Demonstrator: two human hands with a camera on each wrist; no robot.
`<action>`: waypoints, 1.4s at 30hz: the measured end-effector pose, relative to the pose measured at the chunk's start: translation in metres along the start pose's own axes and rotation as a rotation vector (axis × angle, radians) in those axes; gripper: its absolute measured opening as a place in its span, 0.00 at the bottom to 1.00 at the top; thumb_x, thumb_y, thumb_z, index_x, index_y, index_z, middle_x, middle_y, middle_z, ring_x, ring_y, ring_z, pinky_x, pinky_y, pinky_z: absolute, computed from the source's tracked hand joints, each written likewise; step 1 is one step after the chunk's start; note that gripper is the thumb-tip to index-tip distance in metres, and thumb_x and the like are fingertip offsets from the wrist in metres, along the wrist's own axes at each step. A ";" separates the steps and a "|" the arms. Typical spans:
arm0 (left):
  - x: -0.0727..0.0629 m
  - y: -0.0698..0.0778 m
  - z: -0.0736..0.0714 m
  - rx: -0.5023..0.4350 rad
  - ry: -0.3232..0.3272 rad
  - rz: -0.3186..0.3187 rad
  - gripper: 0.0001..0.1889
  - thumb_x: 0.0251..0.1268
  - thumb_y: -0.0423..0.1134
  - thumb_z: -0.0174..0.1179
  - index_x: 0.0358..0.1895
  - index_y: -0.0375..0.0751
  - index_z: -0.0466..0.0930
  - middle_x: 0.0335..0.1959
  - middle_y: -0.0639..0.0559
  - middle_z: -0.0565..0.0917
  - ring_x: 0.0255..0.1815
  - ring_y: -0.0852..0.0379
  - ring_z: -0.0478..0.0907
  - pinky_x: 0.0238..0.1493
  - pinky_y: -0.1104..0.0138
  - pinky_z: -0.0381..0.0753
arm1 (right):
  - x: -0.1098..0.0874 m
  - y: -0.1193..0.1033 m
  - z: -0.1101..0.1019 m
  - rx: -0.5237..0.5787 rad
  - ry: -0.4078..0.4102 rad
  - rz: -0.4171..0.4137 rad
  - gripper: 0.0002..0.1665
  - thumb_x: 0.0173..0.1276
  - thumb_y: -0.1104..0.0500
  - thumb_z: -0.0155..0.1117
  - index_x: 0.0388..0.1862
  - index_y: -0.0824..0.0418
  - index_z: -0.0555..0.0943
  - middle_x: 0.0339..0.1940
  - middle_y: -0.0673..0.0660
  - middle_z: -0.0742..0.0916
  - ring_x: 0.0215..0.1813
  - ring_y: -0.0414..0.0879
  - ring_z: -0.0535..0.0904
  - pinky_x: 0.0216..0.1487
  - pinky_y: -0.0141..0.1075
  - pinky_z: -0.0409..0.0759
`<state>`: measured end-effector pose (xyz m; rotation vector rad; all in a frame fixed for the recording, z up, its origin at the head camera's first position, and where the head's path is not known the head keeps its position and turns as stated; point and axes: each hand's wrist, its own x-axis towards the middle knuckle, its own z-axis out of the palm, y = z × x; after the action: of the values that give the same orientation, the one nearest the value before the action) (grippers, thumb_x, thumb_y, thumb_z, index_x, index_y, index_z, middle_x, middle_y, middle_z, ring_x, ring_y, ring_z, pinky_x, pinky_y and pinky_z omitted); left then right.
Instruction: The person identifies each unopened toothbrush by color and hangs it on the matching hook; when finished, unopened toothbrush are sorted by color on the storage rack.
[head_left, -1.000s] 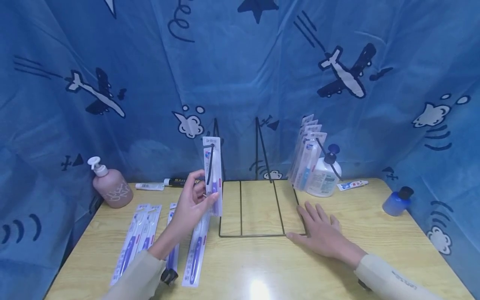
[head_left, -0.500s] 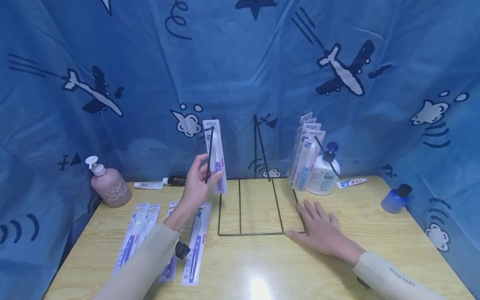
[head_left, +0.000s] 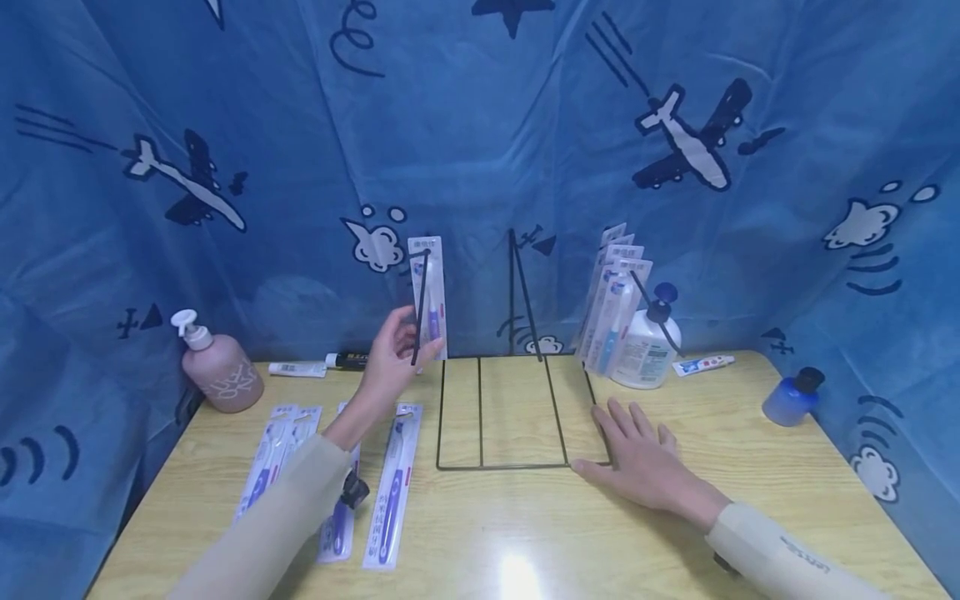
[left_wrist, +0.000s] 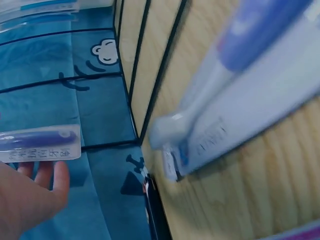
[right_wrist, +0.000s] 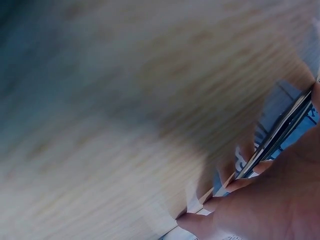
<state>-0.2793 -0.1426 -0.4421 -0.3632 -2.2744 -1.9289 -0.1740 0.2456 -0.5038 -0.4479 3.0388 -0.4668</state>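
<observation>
The left grip [head_left: 393, 350] pinches the lower end of a purple toothbrush pack [head_left: 437, 292], held upright with its top on a black wire hook [head_left: 422, 312] just above the grip. Well to its right, the right grip [head_left: 637, 462] lies with fingers spread at the near corner of the rack's base [head_left: 510, 468]. Beyond that hand hang several packs [head_left: 621, 317]. Nearer than the left grip, loose packs [head_left: 393, 487] lie on the tabletop [head_left: 600, 542]; farther left stands a pink pump bottle [head_left: 225, 375].
</observation>
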 end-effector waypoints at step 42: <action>-0.177 -0.025 -0.165 0.354 0.228 -0.553 0.43 0.82 0.38 0.65 0.88 0.37 0.49 0.79 0.29 0.64 0.74 0.35 0.67 0.67 0.60 0.72 | 0.000 -0.001 -0.001 -0.003 -0.014 0.000 0.61 0.77 0.21 0.55 0.89 0.64 0.60 0.88 0.71 0.59 0.85 0.78 0.51 0.71 0.85 0.50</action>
<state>-0.1245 -0.3250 -0.4840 0.5504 -2.6644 -1.5855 -0.1741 0.2453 -0.5026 -0.4495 3.0264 -0.4569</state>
